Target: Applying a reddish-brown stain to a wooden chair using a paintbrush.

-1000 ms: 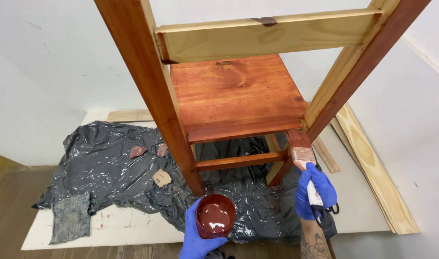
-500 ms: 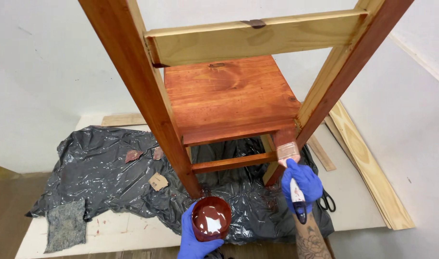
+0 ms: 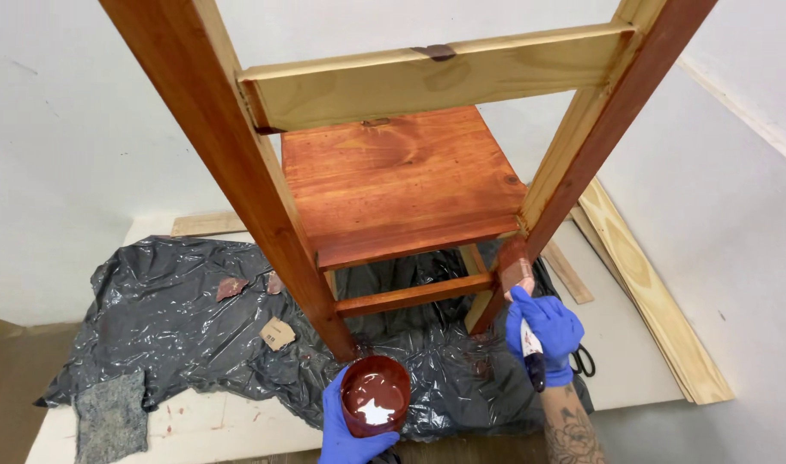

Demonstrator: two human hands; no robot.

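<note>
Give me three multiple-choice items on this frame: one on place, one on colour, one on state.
1. Where is the brush?
A. in the cup
B. against the chair's right leg, by the seat
C. on the plastic sheet

2. What colour are the gloves?
A. blue
B. white
C. yellow

3. How far is the top crossbar stained?
A. fully stained
B. mostly bare pale wood
C. painted black

Key: 1 B, the right hand holds the bristles on the leg. 2 A, both hands wear blue; the left hand holds the cup. 3 B, the bar is pale beside the red-brown seat.
</note>
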